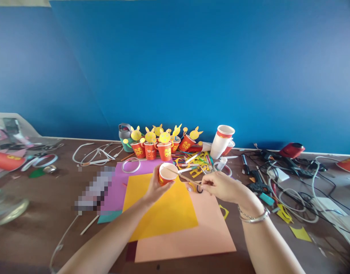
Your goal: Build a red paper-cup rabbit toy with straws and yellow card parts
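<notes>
My left hand [156, 186] is wrapped round a red paper cup [164, 179], its white inside tilted toward me. Between the fingers of my right hand [219, 185] is a thin wooden stick [186, 177], whose far end reaches over the cup's rim. Whether the tip touches the inside, I cannot tell. Below both hands lie a yellow paper sheet [163, 213] and a peach sheet [192, 243]. Scissors [198, 188] with dark handles rest just under my right fingers.
Behind the hands stand several red cups [165, 152] with yellow paper animal heads. A stack of white cups [220, 142] leans nearby, beside paper scraps and pens. Right are a glue gun [257, 183] and tangled cables [300, 205]; left, a white cable [99, 154].
</notes>
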`<state>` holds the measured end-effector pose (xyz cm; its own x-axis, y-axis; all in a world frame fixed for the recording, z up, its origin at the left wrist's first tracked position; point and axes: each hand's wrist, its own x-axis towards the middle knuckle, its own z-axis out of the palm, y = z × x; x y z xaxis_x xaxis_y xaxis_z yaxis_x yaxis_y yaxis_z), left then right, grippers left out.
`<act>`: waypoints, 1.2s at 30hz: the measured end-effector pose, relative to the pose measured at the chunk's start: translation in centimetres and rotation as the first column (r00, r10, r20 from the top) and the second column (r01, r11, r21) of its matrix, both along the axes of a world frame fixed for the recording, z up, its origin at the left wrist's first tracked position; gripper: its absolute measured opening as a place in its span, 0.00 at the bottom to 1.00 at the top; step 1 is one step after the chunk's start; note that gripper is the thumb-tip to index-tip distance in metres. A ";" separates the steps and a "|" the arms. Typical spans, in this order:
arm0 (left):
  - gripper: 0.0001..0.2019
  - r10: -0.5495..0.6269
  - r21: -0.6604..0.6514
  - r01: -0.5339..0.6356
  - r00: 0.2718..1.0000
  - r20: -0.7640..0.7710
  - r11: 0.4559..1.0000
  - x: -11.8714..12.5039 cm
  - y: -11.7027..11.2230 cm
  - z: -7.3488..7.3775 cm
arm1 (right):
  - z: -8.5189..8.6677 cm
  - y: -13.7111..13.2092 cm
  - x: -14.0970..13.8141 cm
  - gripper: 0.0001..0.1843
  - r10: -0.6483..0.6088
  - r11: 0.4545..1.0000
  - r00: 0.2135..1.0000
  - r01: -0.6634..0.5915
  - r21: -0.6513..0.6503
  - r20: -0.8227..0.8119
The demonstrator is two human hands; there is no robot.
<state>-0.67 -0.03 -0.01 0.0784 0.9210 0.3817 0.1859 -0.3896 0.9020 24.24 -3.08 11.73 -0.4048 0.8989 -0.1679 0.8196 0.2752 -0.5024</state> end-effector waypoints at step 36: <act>0.37 0.401 0.411 -0.274 0.876 -0.266 0.870 -0.5 0.5 0.4 | -1.3 -1.1 -3.2 0.14 -0.087 0.976 0.994 0.097 0.194 -0.062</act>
<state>-1.17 0.43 0.37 -0.0321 0.7229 0.6902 0.6270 -0.5232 0.5771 21.04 -4.14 10.48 -0.3226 0.9459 0.0348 0.8195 0.2975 -0.4898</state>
